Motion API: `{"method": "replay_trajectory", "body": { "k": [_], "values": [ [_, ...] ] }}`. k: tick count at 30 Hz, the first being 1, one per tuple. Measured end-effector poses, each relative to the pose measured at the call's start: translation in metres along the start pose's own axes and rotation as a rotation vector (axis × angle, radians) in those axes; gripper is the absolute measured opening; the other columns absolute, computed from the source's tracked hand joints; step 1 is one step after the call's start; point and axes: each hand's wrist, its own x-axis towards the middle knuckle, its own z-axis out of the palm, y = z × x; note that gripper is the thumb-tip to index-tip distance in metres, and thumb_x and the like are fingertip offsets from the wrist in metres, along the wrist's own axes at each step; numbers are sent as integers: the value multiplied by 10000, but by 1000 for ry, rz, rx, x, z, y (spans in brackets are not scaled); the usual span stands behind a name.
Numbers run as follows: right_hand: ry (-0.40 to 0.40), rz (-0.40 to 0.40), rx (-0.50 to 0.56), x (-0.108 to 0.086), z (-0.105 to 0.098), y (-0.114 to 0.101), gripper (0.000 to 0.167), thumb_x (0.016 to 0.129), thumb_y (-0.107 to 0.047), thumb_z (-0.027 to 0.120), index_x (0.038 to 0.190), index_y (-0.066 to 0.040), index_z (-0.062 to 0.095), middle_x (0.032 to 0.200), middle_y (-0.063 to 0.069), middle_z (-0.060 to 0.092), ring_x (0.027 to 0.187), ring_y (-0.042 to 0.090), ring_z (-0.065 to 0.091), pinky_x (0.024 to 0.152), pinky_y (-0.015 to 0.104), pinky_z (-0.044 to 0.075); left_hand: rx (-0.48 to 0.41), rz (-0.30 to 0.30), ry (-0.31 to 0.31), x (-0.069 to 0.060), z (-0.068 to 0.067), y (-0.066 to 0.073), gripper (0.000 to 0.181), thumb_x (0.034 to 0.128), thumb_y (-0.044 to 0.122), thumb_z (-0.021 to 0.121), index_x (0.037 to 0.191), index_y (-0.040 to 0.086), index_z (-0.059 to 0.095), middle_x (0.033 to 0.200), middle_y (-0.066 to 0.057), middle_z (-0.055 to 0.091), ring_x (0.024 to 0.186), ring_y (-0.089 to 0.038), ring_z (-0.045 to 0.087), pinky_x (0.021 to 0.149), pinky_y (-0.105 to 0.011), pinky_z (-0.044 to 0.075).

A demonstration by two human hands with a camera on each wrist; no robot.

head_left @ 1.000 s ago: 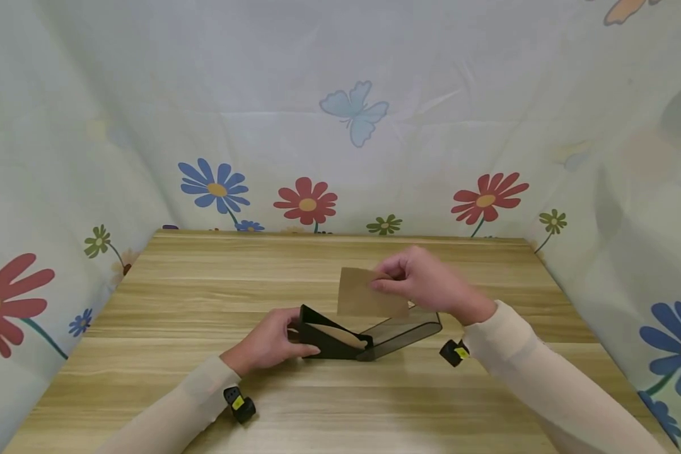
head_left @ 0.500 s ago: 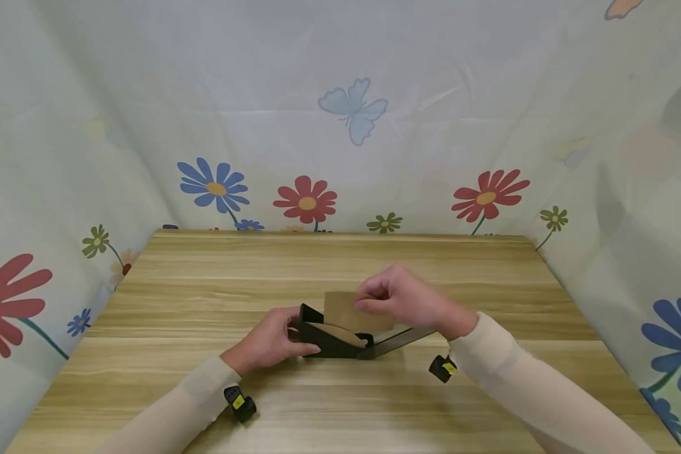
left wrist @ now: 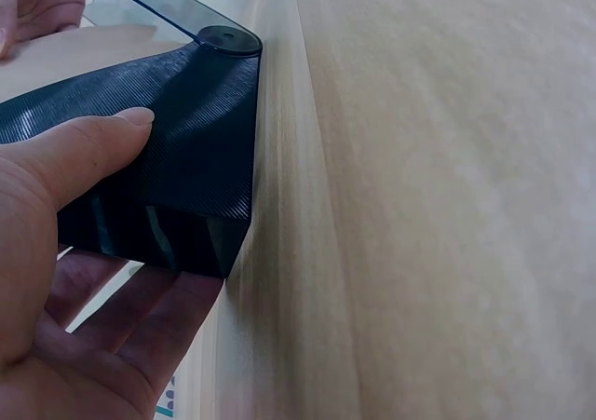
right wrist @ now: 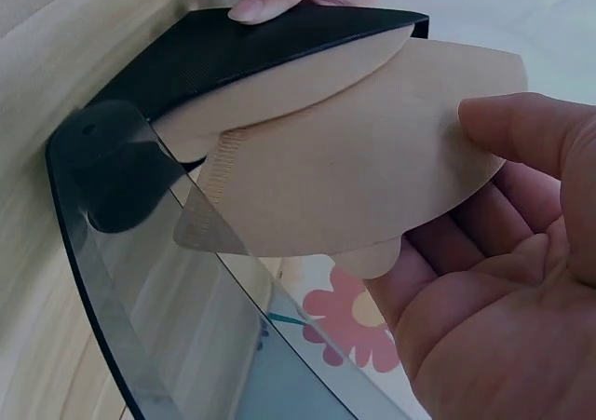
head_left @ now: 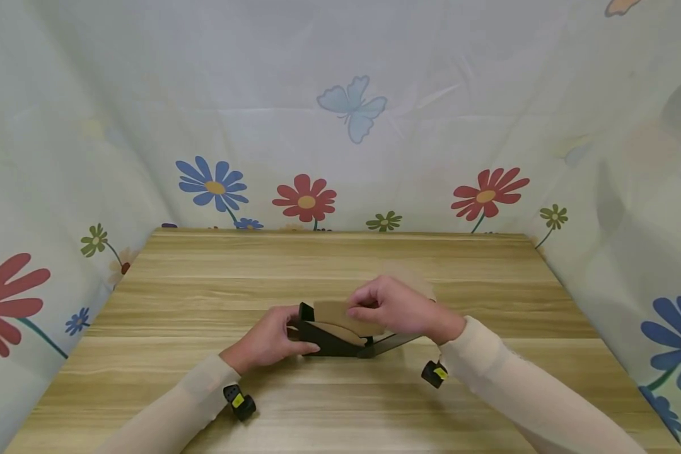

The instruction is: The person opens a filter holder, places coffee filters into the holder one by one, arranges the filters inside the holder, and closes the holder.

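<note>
Flower-printed cloth [head_left: 284,120] hangs behind a wood-grain table [head_left: 329,410]

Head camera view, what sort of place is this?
Probably a small staged work area: a wood-grain table, a creased backdrop printed with flowers and butterflies around it, and a small black device at each wrist.

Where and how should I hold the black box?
I'd grip the black box by its end opposite the see-through lid, coming from the left like the left hand. The flat side there probably suits a pinch, and the open lid juts out the other way.
</note>
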Motion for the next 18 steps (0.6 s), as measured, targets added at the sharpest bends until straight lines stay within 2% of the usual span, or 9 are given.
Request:
{"method": "replay_trajectory", "body": {
  "k": [7, 15, 18],
  "values": [
    [-50, -1, 5, 3, 7, 5, 145, 1020, -164, 644, 955, -125, 767, 821, -65, 612, 645, 52, 454, 638, 225, 412, 9, -5, 1, -1, 0, 1, 354, 845, 334, 860, 1150, 268, 694, 1094, 114, 740, 995, -78, 685, 841, -254, 552],
    [-48, 6, -7, 3, 8, 3, 135, 1011, -143, 654, 1010, -133, 789, 955, -43, 715, 773, 59, 562, 718, 228, 477, 27, -17, 5, -1, -1, 4, 369, 831, 334, 872, 1147, 259, 695, 1097, 108, 743, 999, -83, 685, 855, -260, 549],
    [-38, 12, -10, 3, 9, 2, 127, 1004, -133, 662, 997, -137, 789, 941, -47, 721, 767, 52, 564, 716, 225, 480, 27, -20, 6, -1, -1, 4, 368, 832, 331, 872, 1145, 256, 694, 1096, 108, 743, 997, -80, 685, 854, -257, 546]
  ]
}}
